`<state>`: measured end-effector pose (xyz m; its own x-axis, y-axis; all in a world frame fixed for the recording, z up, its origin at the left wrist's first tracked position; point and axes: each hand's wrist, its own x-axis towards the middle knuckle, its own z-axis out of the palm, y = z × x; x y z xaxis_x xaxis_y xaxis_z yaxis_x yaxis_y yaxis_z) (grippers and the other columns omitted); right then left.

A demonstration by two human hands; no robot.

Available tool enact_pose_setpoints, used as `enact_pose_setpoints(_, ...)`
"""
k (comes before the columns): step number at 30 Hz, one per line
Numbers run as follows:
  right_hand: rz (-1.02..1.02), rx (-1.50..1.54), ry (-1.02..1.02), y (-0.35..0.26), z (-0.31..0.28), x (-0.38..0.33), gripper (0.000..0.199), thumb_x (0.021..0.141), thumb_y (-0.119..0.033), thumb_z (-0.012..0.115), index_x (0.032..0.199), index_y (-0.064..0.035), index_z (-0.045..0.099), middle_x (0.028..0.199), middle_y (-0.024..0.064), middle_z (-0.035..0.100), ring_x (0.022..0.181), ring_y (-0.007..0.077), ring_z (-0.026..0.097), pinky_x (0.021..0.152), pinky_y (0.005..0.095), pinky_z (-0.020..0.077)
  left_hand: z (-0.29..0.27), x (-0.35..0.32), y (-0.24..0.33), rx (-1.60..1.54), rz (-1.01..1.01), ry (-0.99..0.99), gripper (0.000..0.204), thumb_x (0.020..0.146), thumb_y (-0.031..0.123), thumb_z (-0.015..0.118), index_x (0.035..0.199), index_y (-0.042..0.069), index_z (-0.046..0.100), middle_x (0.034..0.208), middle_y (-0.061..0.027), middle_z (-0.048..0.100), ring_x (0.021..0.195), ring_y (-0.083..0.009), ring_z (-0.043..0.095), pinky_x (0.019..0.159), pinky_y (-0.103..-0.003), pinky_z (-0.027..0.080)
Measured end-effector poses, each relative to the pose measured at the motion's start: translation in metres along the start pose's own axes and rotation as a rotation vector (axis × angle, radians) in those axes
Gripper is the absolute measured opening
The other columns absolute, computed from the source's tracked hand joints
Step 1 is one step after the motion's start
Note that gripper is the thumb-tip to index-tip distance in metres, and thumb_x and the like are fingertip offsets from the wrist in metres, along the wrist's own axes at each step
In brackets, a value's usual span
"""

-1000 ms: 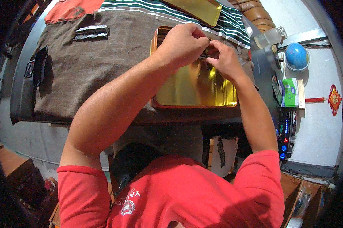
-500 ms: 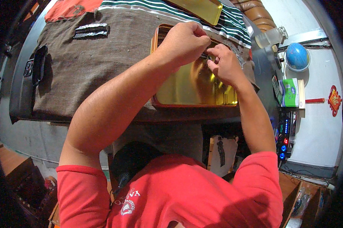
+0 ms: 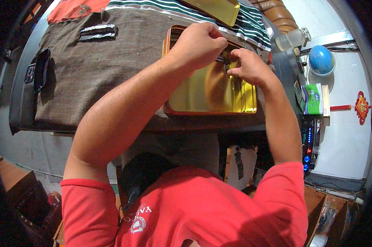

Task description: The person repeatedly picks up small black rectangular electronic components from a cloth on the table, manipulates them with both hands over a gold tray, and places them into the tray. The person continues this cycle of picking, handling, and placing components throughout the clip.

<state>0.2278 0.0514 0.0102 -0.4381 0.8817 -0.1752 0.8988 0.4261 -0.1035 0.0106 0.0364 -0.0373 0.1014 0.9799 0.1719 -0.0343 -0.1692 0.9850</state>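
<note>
A rectangular gold-coloured metal tin [image 3: 194,96] with an orange-brown rim lies with its hollow side up on a brown cloth. Over its far part my left hand [image 3: 200,46] is closed, thumb and fingers pinched together; whatever it grips is too small or hidden to name. My right hand [image 3: 252,67] hovers at the tin's right side, thumb and forefinger apart with nothing plainly between them. Small dark and silvery pieces [image 3: 221,60] show between the two hands inside the tin, partly covered by the fingers.
The brown cloth [image 3: 128,61] covers much of the table. Two silvery-and-black strips [image 3: 97,33] lie on it, with a black phone-like object [image 3: 41,71] at the left edge. Beyond the tin rests a gold lid [image 3: 219,11] on striped fabric. A glass jar [image 3: 292,40] stands right.
My right hand has drawn slightly right, and its thumb and forefinger have spread apart. The left hand keeps its pinch in nearly the same place.
</note>
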Motion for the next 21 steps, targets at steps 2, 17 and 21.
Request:
enact_pose_setpoints(2, 0.020, 0.020, -0.087, -0.001, -0.003, 0.005, 0.047, 0.073, -0.018, 0.089, 0.111, 0.0023, 0.069, 0.107, 0.0226, 0.072, 0.105, 0.0391, 0.069, 0.093, 0.0434, 0.0551, 0.000, -0.001, 0.001, -0.003, -0.013, -0.001, 0.027, 0.084, 0.021, 0.069, 0.096, -0.002, 0.075, 0.084, -0.0181, 0.074, 0.078, -0.0253, 0.072, 0.075, -0.037, 0.058)
enact_pose_setpoints(17, 0.150, 0.119, -0.387, -0.002, -0.011, 0.024, 0.043, 0.079, -0.007, 0.085, 0.110, 0.0022, 0.057, 0.096, 0.0116, 0.069, 0.083, 0.0214, 0.069, 0.068, 0.0352, 0.0575, -0.001, -0.001, 0.002, 0.060, -0.015, -0.040, 0.024, 0.093, 0.020, 0.067, 0.102, -0.001, 0.072, 0.084, -0.0076, 0.071, 0.073, -0.0137, 0.065, 0.067, -0.030, 0.056)
enact_pose_setpoints(21, 0.223, 0.193, -0.476, -0.008, -0.016, 0.028, 0.043, 0.079, -0.007, 0.085, 0.109, 0.0012, 0.055, 0.096, 0.0109, 0.066, 0.081, 0.0202, 0.068, 0.061, 0.0332, 0.0565, 0.000, 0.000, 0.001, 0.058, -0.026, -0.044, 0.024, 0.093, 0.020, 0.067, 0.103, -0.002, 0.072, 0.085, -0.0078, 0.072, 0.074, -0.0141, 0.066, 0.067, -0.030, 0.056)
